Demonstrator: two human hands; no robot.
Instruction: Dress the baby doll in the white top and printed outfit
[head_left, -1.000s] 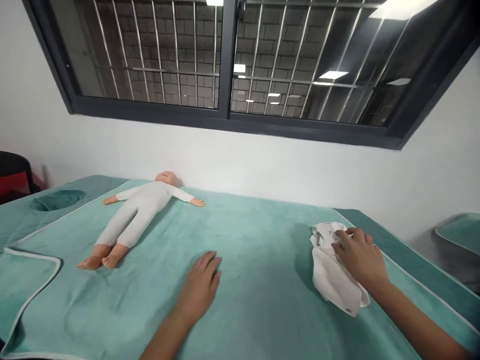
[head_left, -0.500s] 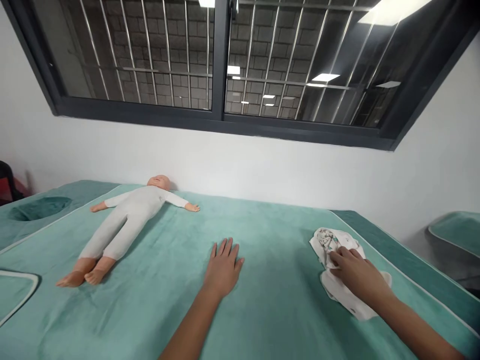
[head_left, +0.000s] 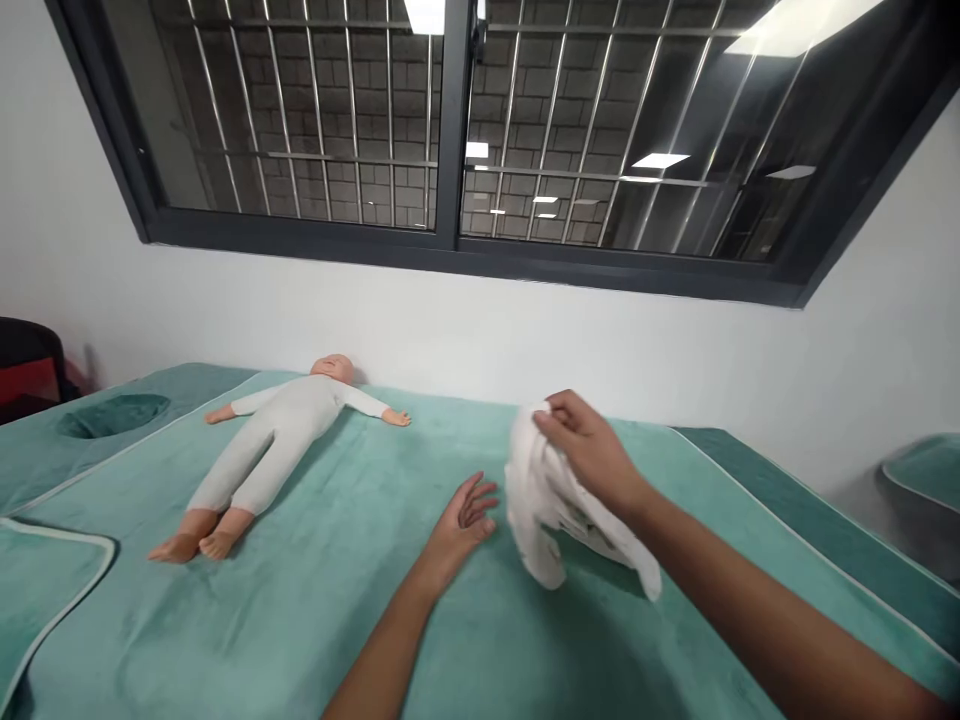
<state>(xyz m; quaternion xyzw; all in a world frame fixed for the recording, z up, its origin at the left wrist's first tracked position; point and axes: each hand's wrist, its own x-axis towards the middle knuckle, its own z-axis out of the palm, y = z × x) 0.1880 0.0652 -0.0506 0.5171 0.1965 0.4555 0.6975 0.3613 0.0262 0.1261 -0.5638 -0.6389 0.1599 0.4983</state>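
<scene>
My right hand [head_left: 592, 445] pinches a white piece of cloth [head_left: 529, 490], likely a small garment, and holds it up so that it hangs above the green bed cover [head_left: 450, 420]. Its exact shape is hidden in the folds. Just left of the cloth, my left hand [head_left: 461, 520] is raised a little with its fingers apart and slightly curled, holding nothing. A baby doll [head_left: 289, 415] with a white cloth body lies on its back at the left, arms spread and feet toward me.
Behind the bed is a white wall [head_left: 420, 320] with a dark-framed, barred window [head_left: 457, 245] above. A round hollow [head_left: 112, 415] shows in the cover at the far left, near a black and red object [head_left: 30, 375]. Another green padded edge [head_left: 926, 475] stands at the right.
My right hand has lifted the white cloth off the bed and carried it left toward the middle. My left hand has turned from lying flat to half-curled. The view has shifted slightly.
</scene>
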